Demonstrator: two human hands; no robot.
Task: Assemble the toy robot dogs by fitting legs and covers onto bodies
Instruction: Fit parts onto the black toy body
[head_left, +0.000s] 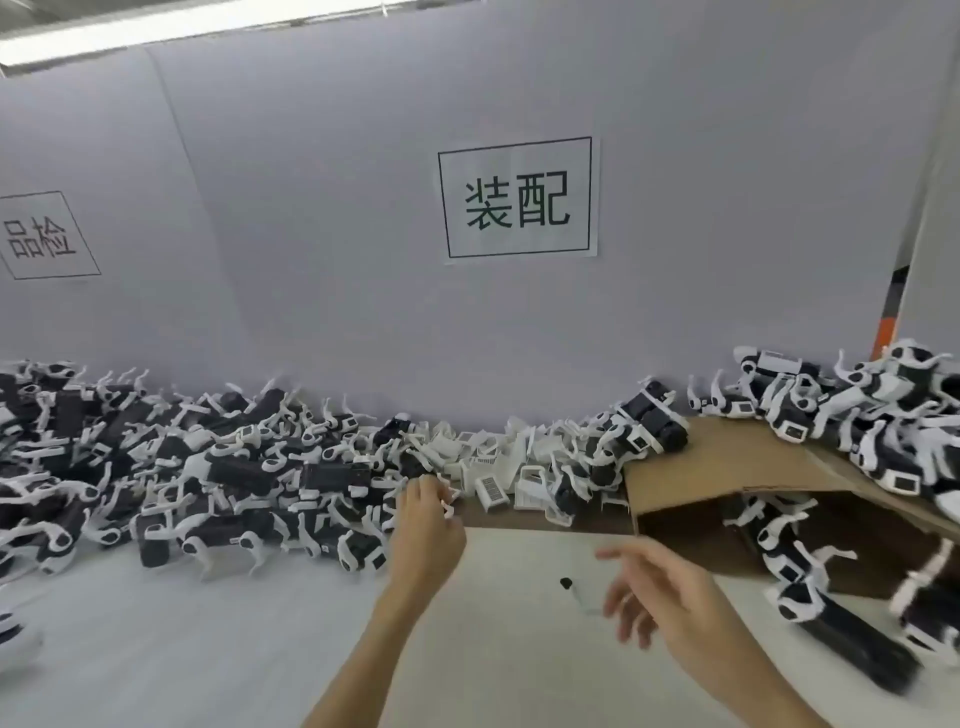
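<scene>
The wall (363, 208) behind the bench carries two framed signs (518, 197) in Chinese characters. Along its foot lies a long pile (182, 457) of black-and-white dog parts and partly built dogs, reaching from the left edge to the centre. A cardboard box (727, 467) lies at the right, open toward the person, with more dogs (857, 415) stacked on top of it and spilling out of its mouth. Between pile and box sits a smaller heap of white covers (498, 467), just beyond the white table (208, 649). The left hand (427, 525) is raised at the near edge of the pile, fingers curled and pinching a small white piece (448, 506) (probably a leg; motion blur prevents certainty). The right hand (670, 597) hovers above the table near the box, blurred, fingers spread and loosely bent, holding nothing. A small white part with a black tip (574, 590) lies on the table just beside it. The step in hand appears to be part pick-up. The next move likely calls for a body in the right hand, held firmly, with the leg's peg aligned to its socket before pressing home.
</scene>
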